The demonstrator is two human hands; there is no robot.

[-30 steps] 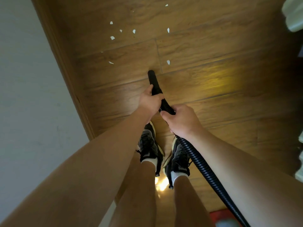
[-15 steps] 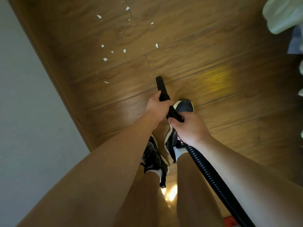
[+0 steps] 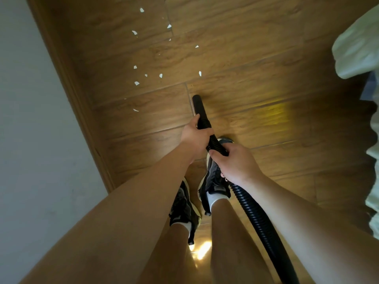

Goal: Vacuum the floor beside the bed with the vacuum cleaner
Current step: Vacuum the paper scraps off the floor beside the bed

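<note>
Home, bedroom. Glossy wood-plank floor (image 3: 256, 58). Wooden baseboard (image 3: 67, 89) along floor's left edge, pale painted wall (image 3: 30, 140) beyond it. Rumpled pale-green bedding (image 3: 356, 48) overhanging floor's right edge. White paper scraps (image 3: 136, 83) scattered on floor's far part.

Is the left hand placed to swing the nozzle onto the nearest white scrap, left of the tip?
Probably yes. The left hand grips the hose just behind the nozzle, and only bare floor lies between its tip and that scrap; nothing stands in the way.
</note>
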